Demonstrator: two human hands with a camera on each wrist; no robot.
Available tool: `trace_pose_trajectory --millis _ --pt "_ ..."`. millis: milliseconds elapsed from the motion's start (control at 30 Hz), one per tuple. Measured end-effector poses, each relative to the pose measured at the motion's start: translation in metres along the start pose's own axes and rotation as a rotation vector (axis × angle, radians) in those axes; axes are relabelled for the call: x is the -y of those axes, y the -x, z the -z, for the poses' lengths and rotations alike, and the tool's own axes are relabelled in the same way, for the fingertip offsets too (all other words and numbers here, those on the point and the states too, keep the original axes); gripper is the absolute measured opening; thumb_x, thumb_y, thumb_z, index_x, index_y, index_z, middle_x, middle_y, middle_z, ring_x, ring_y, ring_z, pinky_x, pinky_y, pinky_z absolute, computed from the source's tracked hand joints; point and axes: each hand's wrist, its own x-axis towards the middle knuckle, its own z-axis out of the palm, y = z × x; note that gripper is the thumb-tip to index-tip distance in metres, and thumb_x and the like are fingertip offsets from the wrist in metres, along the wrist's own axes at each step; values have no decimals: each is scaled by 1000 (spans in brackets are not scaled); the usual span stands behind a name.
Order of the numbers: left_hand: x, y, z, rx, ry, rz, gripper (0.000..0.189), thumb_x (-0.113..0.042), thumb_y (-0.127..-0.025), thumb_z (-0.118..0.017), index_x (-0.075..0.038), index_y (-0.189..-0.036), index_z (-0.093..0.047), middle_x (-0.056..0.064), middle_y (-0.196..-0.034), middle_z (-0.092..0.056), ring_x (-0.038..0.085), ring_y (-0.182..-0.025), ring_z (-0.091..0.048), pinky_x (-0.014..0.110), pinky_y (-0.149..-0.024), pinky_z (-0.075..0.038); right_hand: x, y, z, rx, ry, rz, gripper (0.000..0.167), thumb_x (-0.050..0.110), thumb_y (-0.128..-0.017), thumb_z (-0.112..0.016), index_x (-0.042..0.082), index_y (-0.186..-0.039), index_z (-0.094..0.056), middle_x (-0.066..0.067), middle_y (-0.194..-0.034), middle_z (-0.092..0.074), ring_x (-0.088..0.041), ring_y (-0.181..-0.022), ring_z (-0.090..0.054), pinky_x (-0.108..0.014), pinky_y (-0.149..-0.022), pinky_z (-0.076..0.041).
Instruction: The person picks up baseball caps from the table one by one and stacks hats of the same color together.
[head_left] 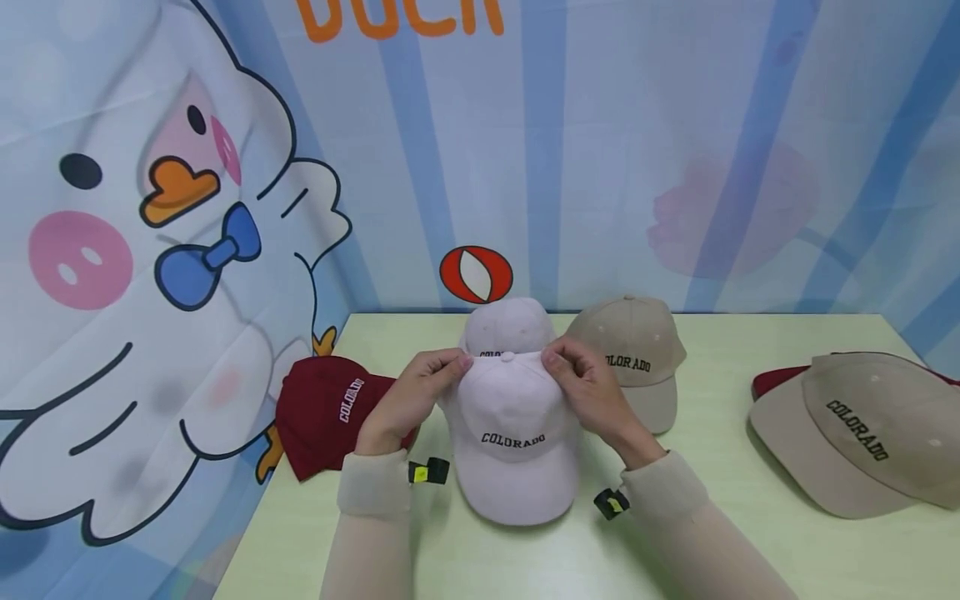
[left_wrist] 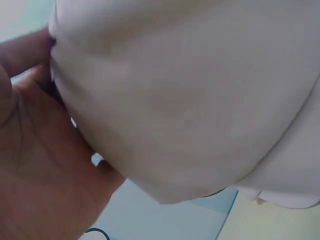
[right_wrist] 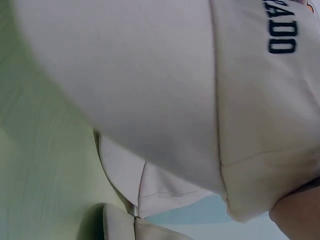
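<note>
Both my hands, left (head_left: pixel 412 398) and right (head_left: pixel 597 393), pinch the white cap (head_left: pixel 517 408) near its top, just before another white cap (head_left: pixel 510 323). Even, light tension should avoid creasing.

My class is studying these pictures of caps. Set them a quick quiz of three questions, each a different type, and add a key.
1. True or false: at the far right, a beige cap hides part of a red cap.

2. Which item do the left hand and right hand hold between them?
A) a red cap
B) a white cap
C) a beige cap

3. Fill in the blank: the dark lettering on the front of the held cap reads ____.

Key:
1. True
2. B
3. COLORADO
</note>
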Motion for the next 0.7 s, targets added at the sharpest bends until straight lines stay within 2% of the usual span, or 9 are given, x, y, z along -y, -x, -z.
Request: trace_pose_trajectory --millis 100,200,300,500,700 --pt "0 -3 -1 -64 11 14 34 -31 -110 -50 -4 -111 -71 6 -105 -63 22 -106 -57 34 -93 -49 -3 -1 0 7 -1 -44 23 22 -109 -55 3 -106 -66 -5 -98 -62 -18 -87 -58 -28 -76 -51" --pt "0 -7 -3 -131 16 23 32 -29 -110 -52 -3 -104 -70 5 -97 -61 21 -95 -59 31 -81 -51 -4 -3 1 20 -9 -78 23 24 -108 -55 3 -109 -67 -5 -101 -64 -18 -89 -60 -29 -76 -53" --pt "0 -12 -3 -198 14 35 30 -29 -108 -57 -4 -102 -72 5 -93 -63 20 -88 -60 29 -74 -51 -3 -4 2 34 -23 -104 24 24 -108 -56 3 -112 -67 -4 -103 -64 -17 -90 -61 -28 -76 -54" --pt "1 -27 0 -316 1 58 29 -32 -103 -64 -8 -106 -79 6 -98 -70 21 -92 -62 30 -77 -54 0 -13 3 27 -61 -165 27 26 -108 -57 3 -117 -65 -2 -106 -61 -18 -97 -57 -26 -81 -52" --pt "6 -48 3 -402 10 44 31 -34 -101 -66 -6 -106 -79 8 -102 -72 19 -96 -63 29 -78 -54 -2 -33 2 -5 -63 -215 29 32 -107 -57 6 -120 -64 0 -107 -60 -17 -100 -56 -25 -82 -51"
